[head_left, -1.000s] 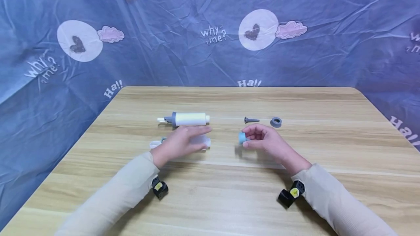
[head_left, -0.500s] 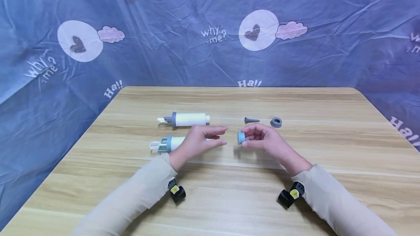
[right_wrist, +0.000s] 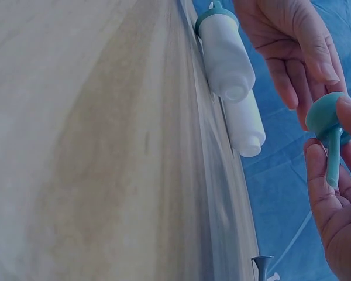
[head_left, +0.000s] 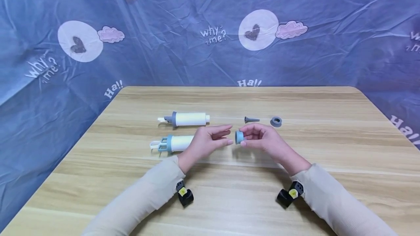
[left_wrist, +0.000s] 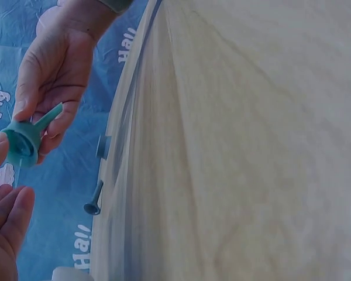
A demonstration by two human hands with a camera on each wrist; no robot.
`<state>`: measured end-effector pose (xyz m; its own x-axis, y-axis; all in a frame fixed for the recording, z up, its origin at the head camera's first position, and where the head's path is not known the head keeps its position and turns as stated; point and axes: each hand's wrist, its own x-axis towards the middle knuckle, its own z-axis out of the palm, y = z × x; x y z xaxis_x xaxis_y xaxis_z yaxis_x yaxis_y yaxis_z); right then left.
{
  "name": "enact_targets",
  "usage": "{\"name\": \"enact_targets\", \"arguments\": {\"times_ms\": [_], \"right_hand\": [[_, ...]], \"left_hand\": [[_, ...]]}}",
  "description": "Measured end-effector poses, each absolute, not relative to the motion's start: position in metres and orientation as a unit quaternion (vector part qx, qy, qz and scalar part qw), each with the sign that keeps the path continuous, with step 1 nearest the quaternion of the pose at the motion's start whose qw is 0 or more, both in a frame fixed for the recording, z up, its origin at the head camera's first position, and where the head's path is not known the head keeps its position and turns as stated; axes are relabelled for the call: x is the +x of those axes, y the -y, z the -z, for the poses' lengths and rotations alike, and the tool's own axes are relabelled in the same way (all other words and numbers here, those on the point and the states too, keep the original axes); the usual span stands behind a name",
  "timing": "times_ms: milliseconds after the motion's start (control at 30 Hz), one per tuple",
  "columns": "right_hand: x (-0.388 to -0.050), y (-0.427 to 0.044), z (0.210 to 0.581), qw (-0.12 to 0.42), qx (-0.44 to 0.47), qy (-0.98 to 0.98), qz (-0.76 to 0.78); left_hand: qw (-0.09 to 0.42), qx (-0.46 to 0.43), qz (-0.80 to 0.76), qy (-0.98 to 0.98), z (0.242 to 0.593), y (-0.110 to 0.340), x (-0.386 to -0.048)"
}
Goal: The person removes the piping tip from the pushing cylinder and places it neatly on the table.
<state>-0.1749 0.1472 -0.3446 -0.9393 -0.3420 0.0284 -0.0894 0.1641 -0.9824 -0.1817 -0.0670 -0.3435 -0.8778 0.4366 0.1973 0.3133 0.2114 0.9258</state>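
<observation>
My right hand (head_left: 267, 141) pinches a light blue ring-shaped cap (head_left: 238, 137) between thumb and fingers above the table. In the left wrist view a thin stem (left_wrist: 48, 117) of the same colour points out of the cap, toward the palm. Close on the cap's left side is my left hand (head_left: 210, 141), its fingers extended and holding nothing. Whether its fingertips touch the cap I cannot tell. Behind the left wrist lies a white syringe-like barrel (head_left: 182, 143) with a light blue collar, partly hidden by the hand.
A second white barrel (head_left: 190, 119) with a grey collar lies farther back on the wooden table (head_left: 242, 199). To its right are a small grey nozzle (head_left: 251, 120) and a grey ring-shaped cap (head_left: 276, 122). A patterned blue cloth (head_left: 183, 61) hangs behind.
My left hand has moved right, from over the blue-collared barrel to beside the cap, uncovering the collar. The right hand has shifted the cap slightly left and turned its opening more into view.
</observation>
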Motion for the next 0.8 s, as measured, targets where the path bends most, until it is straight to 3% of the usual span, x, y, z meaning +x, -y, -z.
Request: {"name": "enact_targets", "arguments": {"times_ms": [800], "right_hand": [[-0.173, -0.150, 0.346, 0.099, -0.141, -0.753, 0.635]], "left_hand": [[0.074, 0.243, -0.619, -0.744, 0.347, 0.052, -0.178]]}}
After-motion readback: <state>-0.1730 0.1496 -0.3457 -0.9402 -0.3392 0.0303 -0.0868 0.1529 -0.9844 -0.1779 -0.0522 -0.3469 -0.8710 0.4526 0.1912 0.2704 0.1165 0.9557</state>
